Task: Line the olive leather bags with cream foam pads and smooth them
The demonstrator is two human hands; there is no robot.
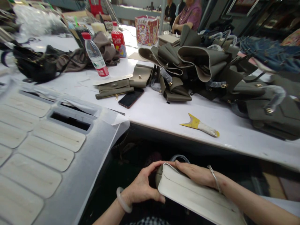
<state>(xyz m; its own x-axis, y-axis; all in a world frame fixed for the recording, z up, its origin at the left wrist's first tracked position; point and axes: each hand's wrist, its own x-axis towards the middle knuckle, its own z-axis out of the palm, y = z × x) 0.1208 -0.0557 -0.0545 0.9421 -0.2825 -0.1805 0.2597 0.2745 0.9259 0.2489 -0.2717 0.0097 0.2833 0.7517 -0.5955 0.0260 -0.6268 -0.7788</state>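
Note:
A partly made handbag (pixel 158 176) is held over my lap, its dark olive side showing beside a long off-white panel (pixel 194 193) with rounded corners. My left hand (pixel 144 182) grips the bag's near-left end, thumb by the panel's lower corner and fingers over the top. My right hand (pixel 197 172) lies along the panel's upper edge, fingers pressed against it. Some of its fingertips are hidden behind the bag. Behind the bag, a plastic-wrapped handle (pixel 179 157) pokes up.
Matching pale panels (pixel 53 134) lie in rows on a plastic-covered board (pixel 89 162) at left. On the white table (pixel 159 115) are a yellow forked scraper (pixel 199 125), a phone (pixel 131 98), a water bottle (pixel 96 57) and piled olive bags (pixel 211 65). People sit beyond.

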